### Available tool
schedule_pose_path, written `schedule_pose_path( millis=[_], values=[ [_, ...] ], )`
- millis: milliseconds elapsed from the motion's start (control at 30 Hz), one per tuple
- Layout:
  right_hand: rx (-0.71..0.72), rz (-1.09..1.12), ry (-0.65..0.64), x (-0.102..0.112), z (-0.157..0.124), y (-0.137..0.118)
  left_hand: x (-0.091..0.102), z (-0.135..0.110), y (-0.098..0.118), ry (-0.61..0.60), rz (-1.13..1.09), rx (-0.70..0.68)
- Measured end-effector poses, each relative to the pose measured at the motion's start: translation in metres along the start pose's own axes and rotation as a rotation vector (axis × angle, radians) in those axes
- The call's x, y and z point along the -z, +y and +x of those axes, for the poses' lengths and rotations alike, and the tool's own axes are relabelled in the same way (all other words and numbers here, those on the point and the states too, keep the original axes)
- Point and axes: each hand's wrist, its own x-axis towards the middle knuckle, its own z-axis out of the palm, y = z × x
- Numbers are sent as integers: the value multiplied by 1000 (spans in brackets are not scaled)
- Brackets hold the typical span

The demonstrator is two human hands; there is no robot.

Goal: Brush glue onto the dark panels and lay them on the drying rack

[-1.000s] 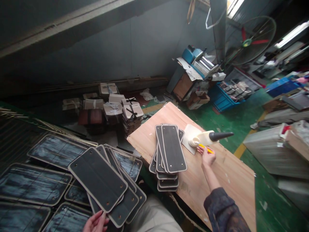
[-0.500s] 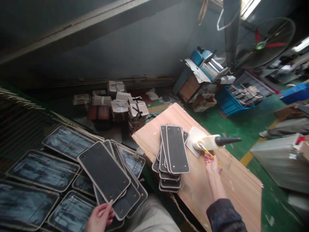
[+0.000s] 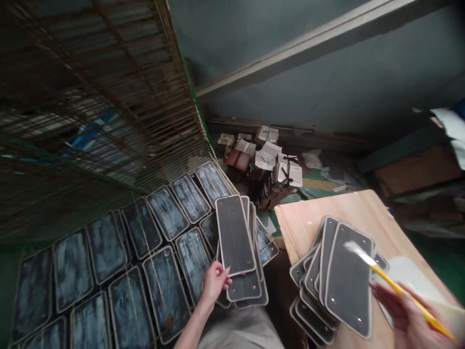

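Note:
My left hand pinches the lower left corner of a dark rectangular panel. The panel has a pale rim and small rivet-like dots near its corners. It lies on top of several similar panels, fanned out beside my leg. In my right hand is a yellow-handled brush, its tip white and blurred by motion. That tip hovers over, or touches, the top panel of a second stack on the wooden board; I cannot tell which. A white sheet lies under my right hand's side of the board.
Panels streaked with white lie in rows on a wire rack at the left. A raised wire grid leans above them. Tied bundles stand on the floor by the wall. The wooden board stands at the right.
My view has swung left, bringing more of the rack into sight. My right hand has carried the brush from the cream container to the board's stack. My left hand stays at the panel's corner.

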Motion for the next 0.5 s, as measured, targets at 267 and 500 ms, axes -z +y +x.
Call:
schedule_pose_path(
  millis=[267, 500],
  values=[
    [337, -201, -958, -228, -60, -38, 14, -7, 1, -135, -42, -54],
    [814, -451, -1061, -291, -50, -31, 29, -9, -9, -227, -64, 15]
  ],
)
